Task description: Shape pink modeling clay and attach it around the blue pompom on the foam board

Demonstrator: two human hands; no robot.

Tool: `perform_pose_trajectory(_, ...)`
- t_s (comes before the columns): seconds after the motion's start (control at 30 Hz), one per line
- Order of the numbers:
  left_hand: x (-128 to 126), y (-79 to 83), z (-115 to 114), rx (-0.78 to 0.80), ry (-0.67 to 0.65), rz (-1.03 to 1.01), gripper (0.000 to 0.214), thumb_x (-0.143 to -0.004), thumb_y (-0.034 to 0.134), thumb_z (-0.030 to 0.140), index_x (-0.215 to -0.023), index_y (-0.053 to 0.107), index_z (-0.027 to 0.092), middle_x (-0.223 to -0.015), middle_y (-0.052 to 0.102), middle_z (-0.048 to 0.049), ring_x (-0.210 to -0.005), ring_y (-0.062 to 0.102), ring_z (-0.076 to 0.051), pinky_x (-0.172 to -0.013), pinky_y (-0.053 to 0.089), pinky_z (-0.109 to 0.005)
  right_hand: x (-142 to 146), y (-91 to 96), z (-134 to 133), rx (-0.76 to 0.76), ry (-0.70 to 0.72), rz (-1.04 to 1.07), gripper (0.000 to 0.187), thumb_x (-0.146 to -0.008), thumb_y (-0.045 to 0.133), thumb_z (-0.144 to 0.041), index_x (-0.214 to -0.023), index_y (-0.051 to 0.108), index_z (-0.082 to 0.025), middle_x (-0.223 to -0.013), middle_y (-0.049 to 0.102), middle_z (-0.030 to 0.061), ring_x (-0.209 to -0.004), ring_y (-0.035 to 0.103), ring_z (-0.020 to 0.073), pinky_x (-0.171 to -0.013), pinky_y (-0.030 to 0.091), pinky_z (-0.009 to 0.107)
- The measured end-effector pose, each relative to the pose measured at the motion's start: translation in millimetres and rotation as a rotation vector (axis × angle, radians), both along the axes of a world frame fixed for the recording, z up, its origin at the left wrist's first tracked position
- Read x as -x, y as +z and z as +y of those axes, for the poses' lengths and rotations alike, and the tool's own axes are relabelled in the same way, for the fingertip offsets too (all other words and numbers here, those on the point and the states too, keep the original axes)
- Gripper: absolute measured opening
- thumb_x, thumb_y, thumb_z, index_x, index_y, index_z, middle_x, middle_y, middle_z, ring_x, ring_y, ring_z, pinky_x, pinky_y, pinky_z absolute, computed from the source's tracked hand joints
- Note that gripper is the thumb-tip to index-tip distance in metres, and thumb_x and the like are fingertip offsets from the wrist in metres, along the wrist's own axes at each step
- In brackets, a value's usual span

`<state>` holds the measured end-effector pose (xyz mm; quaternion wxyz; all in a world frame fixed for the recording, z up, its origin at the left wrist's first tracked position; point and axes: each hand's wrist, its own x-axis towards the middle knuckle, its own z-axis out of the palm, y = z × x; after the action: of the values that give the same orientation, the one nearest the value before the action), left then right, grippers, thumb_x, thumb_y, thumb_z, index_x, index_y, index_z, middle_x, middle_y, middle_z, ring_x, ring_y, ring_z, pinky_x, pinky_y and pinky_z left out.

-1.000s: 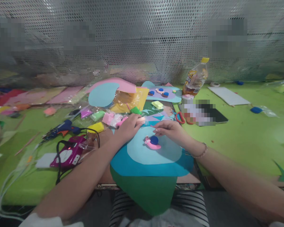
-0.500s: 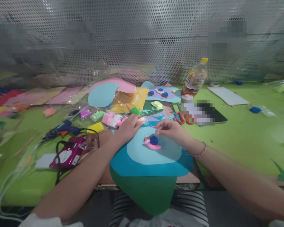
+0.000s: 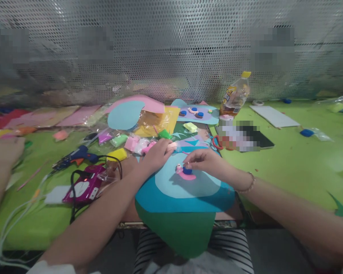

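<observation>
A pink clay snail (image 3: 188,177) with a round blue shell and a small pale head lies on the light blue paper shape (image 3: 171,186). This sits on a darker blue sheet (image 3: 153,201). Just over the shell, my right hand (image 3: 204,160) is closed in a pinch; whatever is between the fingertips is too small to make out. A thin pink strip (image 3: 185,153) shows by its fingers. Farther back, my left hand (image 3: 160,152) has its fingers bent together at a peach-coloured lump in clear wrap (image 3: 173,146), partly hidden by the hand.
Wrapped clay pieces (image 3: 133,143), a glue gun (image 3: 77,155) and a magenta box with cables (image 3: 84,186) lie to the left. Red-handled scissors (image 3: 216,142), a bottle (image 3: 236,95) and a tablet (image 3: 261,139) are right. A green sheet (image 3: 180,232) overhangs the front edge.
My right hand has moved slightly left and down, so its fingertips now overlap the snail's blue shell. A tan sheet has come in at the far left. My left hand stays in place.
</observation>
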<state>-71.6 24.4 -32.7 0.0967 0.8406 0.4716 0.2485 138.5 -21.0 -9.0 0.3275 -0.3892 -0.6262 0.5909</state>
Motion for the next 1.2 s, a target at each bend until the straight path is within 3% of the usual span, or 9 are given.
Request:
perform_pose_trajectory(0.17, -1, -0.8, 1, -0.029, -0.026, -0.011, 0.025, -0.089, 0.041, 0.033, -0.105, 0.052, 0.017, -0.099, 0.057, -0.0075, -0.098, 0.054, -0.021, -0.084, 0.044, -0.035, 16, 8.3, 20, -0.033, 0.034, -0.04, 0.013, -0.066, 0.072, -0.024, -0.067, 0.062, -0.017, -0.063, 0.066, -0.0014, -0.062, 0.063, 0.0109, -0.062, 0.052, 0.025)
perform_pose_trajectory(0.33, -1, 0.9, 1, 0.007, -0.019, 0.018, 0.02, -0.087, 0.044, 0.027, -0.102, 0.052, 0.016, -0.097, 0.056, -0.0076, -0.094, 0.054, -0.021, -0.079, 0.044, -0.034, 27, -3.1, 40, -0.122, -0.009, -0.092, 0.015, -0.064, 0.071, -0.019, -0.074, 0.06, -0.017, -0.061, 0.062, -0.0034, -0.058, 0.059, 0.0088, -0.055, 0.047, 0.021)
perform_pose_trajectory(0.53, 0, 0.2, 1, 0.023, -0.029, 0.016, 0.022, -0.087, 0.043, 0.026, -0.105, 0.052, 0.018, -0.101, 0.056, -0.0079, -0.097, 0.054, -0.021, -0.079, 0.044, -0.034, 27, -15.1, 39, -0.014, 0.105, -0.009, 0.019, -0.066, 0.072, -0.031, -0.071, 0.06, -0.017, -0.063, 0.064, -0.0023, -0.056, 0.06, 0.0097, -0.058, 0.05, 0.024)
perform_pose_trajectory(0.73, 0, 0.0, 1, -0.001, -0.037, 0.003, 0.023, -0.088, 0.041, 0.029, -0.105, 0.053, 0.017, -0.101, 0.056, -0.0079, -0.097, 0.054, -0.021, -0.081, 0.043, -0.034, 22, -17.7, 39, -0.004, 0.093, -0.025, 0.017, -0.071, 0.067, -0.035, -0.072, 0.065, -0.018, -0.063, 0.065, -0.0014, -0.058, 0.059, 0.01, -0.061, 0.05, 0.025)
perform_pose_trajectory(0.97, 1, 0.3, -1, 0.014, -0.023, -0.005, 0.028, -0.086, 0.046, 0.035, -0.107, 0.053, 0.018, -0.101, 0.056, -0.0073, -0.097, 0.054, -0.021, -0.081, 0.043, -0.034, 21, -19.4, 39, -0.117, -0.074, -0.025, 0.014, -0.071, 0.066, -0.029, -0.08, 0.067, -0.018, -0.08, 0.068, 0.0017, -0.071, 0.06, 0.0116, -0.07, 0.049, 0.026)
perform_pose_trajectory(1.2, 2, 0.0, 1, 0.013, -0.01, -0.031, 0.018, -0.085, 0.047, 0.03, -0.095, 0.056, 0.018, -0.095, 0.058, -0.0057, -0.091, 0.055, -0.02, -0.078, 0.044, -0.033, 12, -13.6, 41, -0.345, -0.351, -0.071, 0.016, -0.075, 0.063, -0.033, -0.078, 0.064, -0.017, -0.063, 0.058, -0.0011, -0.057, 0.05, 0.0107, -0.054, 0.041, 0.025)
